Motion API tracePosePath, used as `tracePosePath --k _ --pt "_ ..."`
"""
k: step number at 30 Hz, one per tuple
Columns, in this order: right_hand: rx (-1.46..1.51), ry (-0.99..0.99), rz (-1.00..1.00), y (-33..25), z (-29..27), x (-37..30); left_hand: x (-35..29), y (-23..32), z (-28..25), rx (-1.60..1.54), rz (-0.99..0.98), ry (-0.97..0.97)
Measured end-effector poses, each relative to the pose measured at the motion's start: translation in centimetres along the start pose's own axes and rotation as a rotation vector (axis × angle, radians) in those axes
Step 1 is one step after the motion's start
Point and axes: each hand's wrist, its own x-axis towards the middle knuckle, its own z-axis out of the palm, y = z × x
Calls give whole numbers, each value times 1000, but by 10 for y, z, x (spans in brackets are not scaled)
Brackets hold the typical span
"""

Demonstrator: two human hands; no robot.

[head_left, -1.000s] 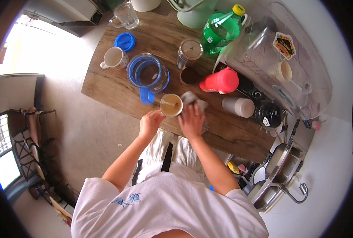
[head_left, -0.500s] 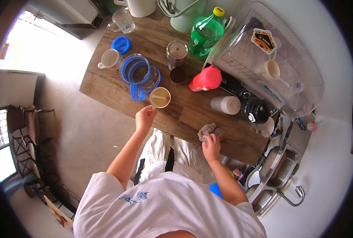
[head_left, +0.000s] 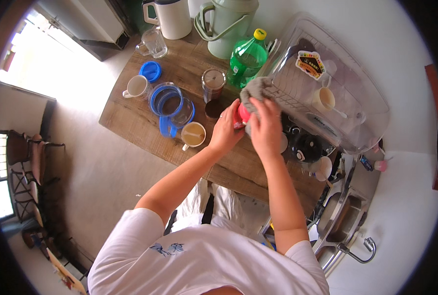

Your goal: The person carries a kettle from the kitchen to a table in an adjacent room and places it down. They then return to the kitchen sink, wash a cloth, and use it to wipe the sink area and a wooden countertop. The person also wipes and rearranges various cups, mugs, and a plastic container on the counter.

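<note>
My left hand (head_left: 226, 132) is wrapped round a red bottle (head_left: 241, 116), near the middle of the wooden table. My right hand (head_left: 266, 125) grips a grey cloth (head_left: 255, 92) and presses it against the bottle's top and far side. Hands and cloth hide most of the bottle. To the left of my left hand stands a cream mug (head_left: 193, 134) with a pale brown inside, its handle toward me. Just beyond my left hand are a dark round piece (head_left: 213, 109) and a steel-topped tumbler (head_left: 213, 81).
Left on the table (head_left: 123, 114) are a blue-rimmed clear pitcher (head_left: 166, 98), a white cup (head_left: 137, 87), a blue lid (head_left: 150, 72) and a glass mug (head_left: 154, 43). Behind stand a green bottle (head_left: 246, 61) and pale green jug (head_left: 226, 29). Right: a clear-covered dish rack (head_left: 347, 93) and black-lidded container (head_left: 306, 147).
My left hand has let go of the mug and taken hold of the red bottle. My right hand has lifted the cloth from the table's near edge onto the bottle.
</note>
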Motion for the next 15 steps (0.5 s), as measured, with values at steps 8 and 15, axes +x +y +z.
tracePosePath --k 8,15 --pt "123 162 220 16 35 -22 9 -11 3 80 27 -31" --pt "284 -3 414 38 68 -30 -51 -8 -55 106 -20 -118"
